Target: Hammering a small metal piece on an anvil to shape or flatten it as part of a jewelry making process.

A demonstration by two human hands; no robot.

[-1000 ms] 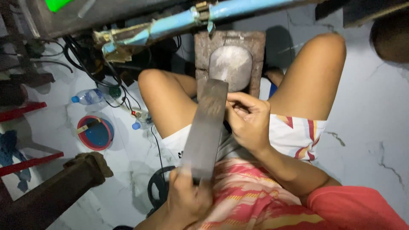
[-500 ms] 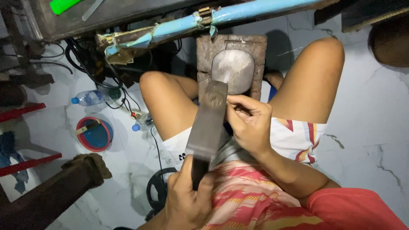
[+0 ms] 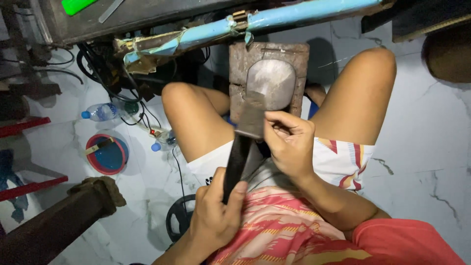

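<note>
I sit on the floor with my knees apart. My left hand grips the near end of a long flat dark metal bar that slants up toward a worn metal block between my legs. The bar's far end rests at the block's shiny oval face. My right hand pinches something small against the bar near its far end; what it pinches is hidden by the fingers.
A blue-taped pipe runs across above the block. Cables, a plastic bottle and a red-rimmed blue bowl lie at left. A thick rusty post sits at lower left, and a dark round disc lies by my thigh.
The bar has turned from showing its broad face to more edge-on, and its far end has come down onto the block. My right hand stays at its upper part.
</note>
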